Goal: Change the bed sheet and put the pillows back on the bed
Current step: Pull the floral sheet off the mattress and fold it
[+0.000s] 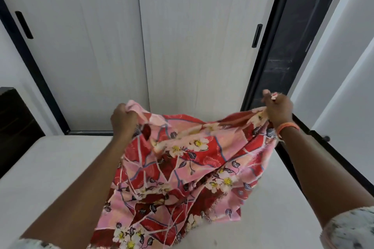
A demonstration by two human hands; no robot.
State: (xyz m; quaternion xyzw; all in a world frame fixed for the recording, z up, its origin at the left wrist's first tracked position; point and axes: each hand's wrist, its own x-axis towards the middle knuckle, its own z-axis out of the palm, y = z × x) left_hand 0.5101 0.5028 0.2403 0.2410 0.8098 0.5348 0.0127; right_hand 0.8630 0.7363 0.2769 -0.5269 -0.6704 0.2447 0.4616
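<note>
Left hand: the left hand point(123, 117) is raised over the bed, its fingers point(129, 114) curled tight round a bunched pink edge of the bed sheet point(182, 166).
Right hand: the right hand point(280, 110) is raised a little higher and well apart from the left, its fingers pinching another gathered edge of the same cloth; a scrap of fabric pokes out above the knuckles.
Bed sheet: red and pink with white flowers and dark leaves, it sags in a crumpled span between the two sets of fingers and hangs below them in loose folds, its lower part reaching the mattress point(46, 168) near the person's body.
Mattress: pale and bare, it lies under both forearms and spreads out to either side of the hanging cloth.
Wristband: an orange band point(287, 127) sits on the right wrist, just below the gripping fingers.
Wardrobe: pale sliding doors point(97, 46) with black handles and a black frame stand beyond the fingers, across the far end of the bed.
Sleeves: light patterned sleeves point(352, 228) show at the lower corners.
</note>
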